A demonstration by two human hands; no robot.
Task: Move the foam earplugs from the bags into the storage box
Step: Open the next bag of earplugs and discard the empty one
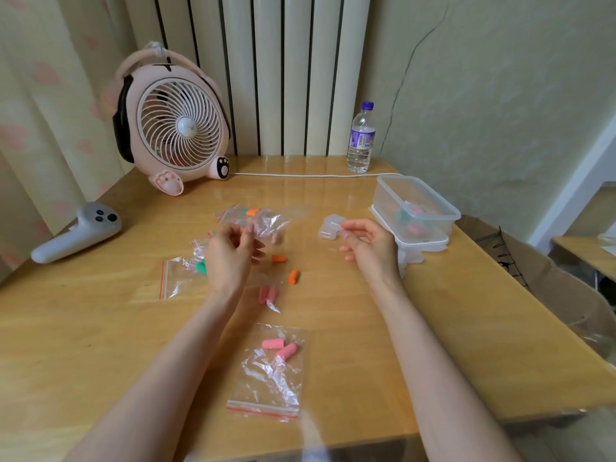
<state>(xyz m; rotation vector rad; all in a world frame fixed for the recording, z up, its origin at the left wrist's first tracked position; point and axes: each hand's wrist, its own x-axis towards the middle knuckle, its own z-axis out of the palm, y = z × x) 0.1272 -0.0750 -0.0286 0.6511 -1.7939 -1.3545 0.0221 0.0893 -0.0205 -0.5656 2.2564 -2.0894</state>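
Note:
My left hand (230,258) pinches the edge of a clear zip bag (268,223) held just above the table, with a pink earplug (276,236) blurred at its lower side. My right hand (370,245) hovers with loosely curled fingers and holds nothing, beside a small clear case (328,226). The clear storage box (433,208) stands at the right with green and pink earplugs inside. Two loose orange earplugs (278,259) and a pink pair (268,295) lie between my hands. A near bag (266,378) holds two pink earplugs. Another bag (180,278) holds a green one.
A pink desk fan (176,128) stands at the back left, its white cable running along the table's far edge. A water bottle (361,138) is at the back right. A white controller (76,231) lies at the left edge. A bag with an orange earplug (253,212) lies behind my left hand.

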